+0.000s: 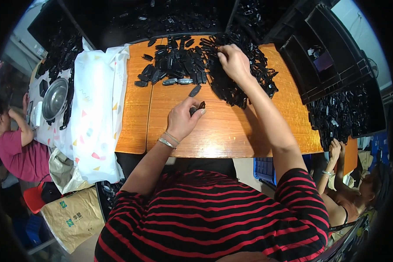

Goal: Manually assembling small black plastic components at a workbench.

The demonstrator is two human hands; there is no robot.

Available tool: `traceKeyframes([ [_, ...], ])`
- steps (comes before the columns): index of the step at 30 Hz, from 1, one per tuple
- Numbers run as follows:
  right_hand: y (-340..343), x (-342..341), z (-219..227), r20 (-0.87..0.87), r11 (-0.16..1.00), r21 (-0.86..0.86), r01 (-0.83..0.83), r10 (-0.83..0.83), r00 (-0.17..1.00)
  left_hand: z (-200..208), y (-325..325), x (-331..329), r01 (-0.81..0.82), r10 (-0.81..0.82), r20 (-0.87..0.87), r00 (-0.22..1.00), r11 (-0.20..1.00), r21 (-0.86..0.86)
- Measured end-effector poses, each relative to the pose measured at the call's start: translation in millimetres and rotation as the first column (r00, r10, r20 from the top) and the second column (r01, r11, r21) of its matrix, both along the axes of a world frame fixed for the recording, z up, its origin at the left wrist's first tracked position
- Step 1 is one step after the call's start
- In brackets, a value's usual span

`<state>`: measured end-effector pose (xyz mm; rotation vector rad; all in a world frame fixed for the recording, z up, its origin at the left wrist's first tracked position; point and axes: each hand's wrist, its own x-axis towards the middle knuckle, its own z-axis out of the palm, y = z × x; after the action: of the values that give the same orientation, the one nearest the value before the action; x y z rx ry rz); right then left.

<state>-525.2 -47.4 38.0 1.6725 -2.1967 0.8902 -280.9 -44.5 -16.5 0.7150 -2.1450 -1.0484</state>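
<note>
My left hand is closed round a small black plastic part, held just above the wooden table. Its wrist wears a bracelet. My right hand reaches to the far side, its fingertips at a heap of black plastic parts; whether they pinch one cannot be made out. Left of that heap lies a looser spread of flat, oblong black parts, a few with shiny faces. One single black part lies apart, just beyond my left hand.
White patterned sheeting covers the left side, beside a metal bowl. Black crates stand at the right, and dark bins with more parts at the back. One person sits at left, another at right.
</note>
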Motion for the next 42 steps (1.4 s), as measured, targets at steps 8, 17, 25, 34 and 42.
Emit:
traceKeyframes([
  [8, -29.0, -4.6, -35.6, -0.126, 0.968, 0.251, 0.013, 0.02, 0.992, 2.5, -4.2, 8.8, 0.03, -0.016, -0.075, 0.997, 0.98, 0.197],
  [17, -10.2, 9.1, -3.8, -0.019, 0.972, 0.167, -0.166, 0.172, 0.985, 10.7, -44.2, 81.3, -0.136, 0.151, -0.109, 0.983, 0.981, 0.136],
  [25, -153.5, 9.0, -16.3, 0.196, 0.97, 0.24, -0.048, 0.0, 0.981, 14.4, -110.7, 66.3, -0.436, 0.426, -0.095, 0.9, 0.887, -0.149],
  [34, -156.6, 45.2, -36.8, 0.169, 0.909, 0.41, -0.073, 0.003, 0.986, -12.3, -149.9, 36.0, -0.417, 0.426, 0.03, 0.904, 0.896, -0.154],
  [42, -111.0, 59.2, -47.8, 0.182, 0.925, 0.325, -0.197, 0.144, 0.973, -8.8, -108.1, 39.0, -0.337, 0.343, 0.02, 0.939, 0.931, -0.141],
])
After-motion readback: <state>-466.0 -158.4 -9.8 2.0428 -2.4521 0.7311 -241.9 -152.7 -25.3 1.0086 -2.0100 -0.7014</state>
